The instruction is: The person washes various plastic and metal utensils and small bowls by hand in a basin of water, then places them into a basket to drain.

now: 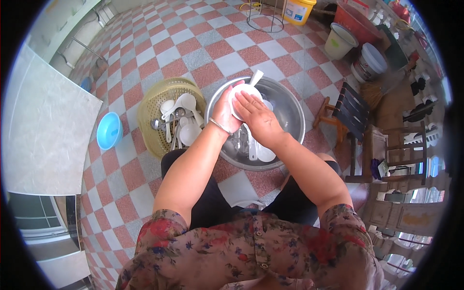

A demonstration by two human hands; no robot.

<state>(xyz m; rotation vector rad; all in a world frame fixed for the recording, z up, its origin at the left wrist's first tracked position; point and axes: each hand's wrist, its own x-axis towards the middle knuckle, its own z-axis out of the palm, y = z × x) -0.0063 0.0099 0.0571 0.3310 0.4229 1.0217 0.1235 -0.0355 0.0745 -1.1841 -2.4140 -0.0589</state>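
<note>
My left hand (224, 109) cups a white ladle (248, 89) from the left side, its short handle pointing up and to the right. Across the ladle's bowl lies my right hand (259, 121), fingers stretched flat against the white surface. Both hands are over a wide metal basin (292, 137). In the basin rest more white utensils, among them a white spoon (252, 149), in what looks like clear water. Just left of the basin stands a yellowish plastic colander basket (147, 133) with several white ladles (188, 102) and a metal ladle (156, 123).
A light blue plastic bowl (109, 130) sits on the red and white checkered floor (186, 55) at left. To the right are a low folding stool (350, 110) and a wooden chair (377, 145). Buckets, including a yellow one (297, 11), stand at the far right.
</note>
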